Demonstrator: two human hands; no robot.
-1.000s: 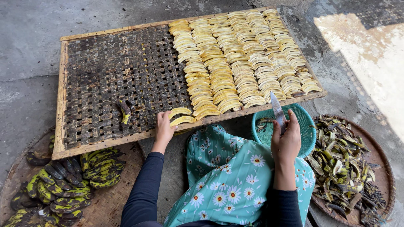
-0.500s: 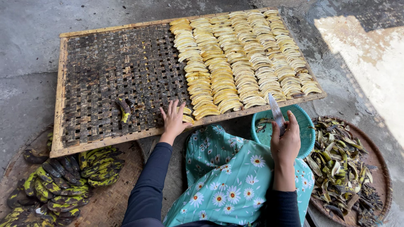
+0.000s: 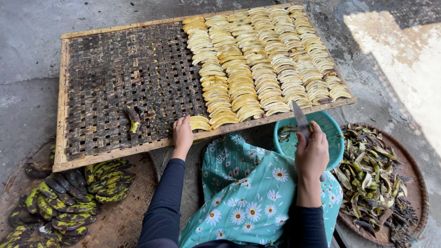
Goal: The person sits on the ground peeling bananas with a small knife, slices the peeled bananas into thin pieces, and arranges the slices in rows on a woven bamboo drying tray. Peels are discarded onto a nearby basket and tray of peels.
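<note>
My left hand (image 3: pixel 182 133) rests on the near edge of a large woven drying rack (image 3: pixel 115 78), its fingers spread beside a peeled banana piece (image 3: pixel 199 122) at the foot of the leftmost row. Rows of peeled yellow banana slices (image 3: pixel 262 59) cover the rack's right half. My right hand (image 3: pixel 312 154) is shut on a knife (image 3: pixel 301 120), blade pointing up, over a teal plastic basket (image 3: pixel 333 133). A single dark unpeeled banana (image 3: pixel 133 120) lies on the bare left part of the rack.
A round woven tray (image 3: pixel 121 220) at lower left holds several dark green-black unpeeled bananas (image 3: pixel 69 202). A round tray (image 3: pixel 415 188) at lower right is heaped with banana peels (image 3: pixel 372 179). A teal flowered cloth (image 3: pixel 243 193) covers my lap. Grey concrete floor lies around the rack.
My left hand laid a peeled banana piece at the end of the leftmost row and let it go; the hand now lies flat beside it. The right hand with the knife stayed put.
</note>
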